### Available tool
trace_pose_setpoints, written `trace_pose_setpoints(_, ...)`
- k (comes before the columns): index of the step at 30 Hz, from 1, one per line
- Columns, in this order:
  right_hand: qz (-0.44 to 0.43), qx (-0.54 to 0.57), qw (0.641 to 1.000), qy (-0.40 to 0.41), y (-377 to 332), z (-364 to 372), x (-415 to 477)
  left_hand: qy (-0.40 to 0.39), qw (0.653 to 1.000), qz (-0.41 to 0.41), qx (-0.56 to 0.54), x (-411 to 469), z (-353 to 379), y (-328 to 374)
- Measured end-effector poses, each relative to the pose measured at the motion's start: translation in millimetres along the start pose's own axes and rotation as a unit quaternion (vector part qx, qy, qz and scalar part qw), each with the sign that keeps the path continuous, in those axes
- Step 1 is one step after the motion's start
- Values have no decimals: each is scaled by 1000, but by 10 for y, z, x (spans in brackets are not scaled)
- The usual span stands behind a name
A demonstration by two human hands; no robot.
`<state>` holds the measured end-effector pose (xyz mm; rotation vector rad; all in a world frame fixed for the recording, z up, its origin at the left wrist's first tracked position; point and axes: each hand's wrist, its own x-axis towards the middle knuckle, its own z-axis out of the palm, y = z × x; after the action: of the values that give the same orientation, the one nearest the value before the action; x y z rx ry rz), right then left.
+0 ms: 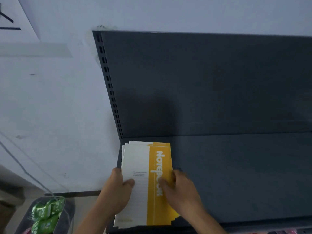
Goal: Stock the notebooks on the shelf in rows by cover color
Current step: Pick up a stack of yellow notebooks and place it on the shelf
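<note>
Left hand (116,190) grips the near-left edge of the notebooks (140,159), thumb on top of the white part of the cover, fingers curled round the side; right hand (182,190) does the same on the opp. edge, thumb on the yellow band, fingers wrapped at the side; so both are closed on the one stack, which sits between them.

The stack lies flat on the shelf (236,174); its long axis runs straight away from the hands, from the front lip towards the back panel (202,81); the far end is close to that panel, tho we can't tell if it touches. The hands hold the near half only; the far half is free. The top cover is yellow and white; the lower books peek out on the left-hand side, so the stack is a bit fanned, not square.

Judging from that, we think the next move is to square the stack and let go; neither hand is nearer, since they're level with each other. All the bare shelf lies out past the right hand; beyond the left hand there's only the slotted upright (108,78), so further colour rows should go rightwards.

Green packs (45,213) sit below and left of the left hand, off the shelf.
</note>
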<state>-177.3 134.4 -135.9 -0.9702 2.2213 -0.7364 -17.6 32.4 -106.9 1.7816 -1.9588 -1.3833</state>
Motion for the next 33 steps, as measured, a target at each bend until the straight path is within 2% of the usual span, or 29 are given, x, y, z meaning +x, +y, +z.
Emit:
trace_pose_setpoints(4,7,37,999,17,-43,-83,-33,-15,998,41,45,1,15,132)
trace_pose_setpoints(12,23,45,996,69,-53,-423,-148,50,959,201,196,-49,62,386)
trace_pose_setpoints(20,46,73,988,128,9,-793,-396,59,937,289,188,-98,291,668)
trace_pose_setpoints(33,110,36,975,190,486,-1297,-702,32,906,365,209,-396,863,1109)
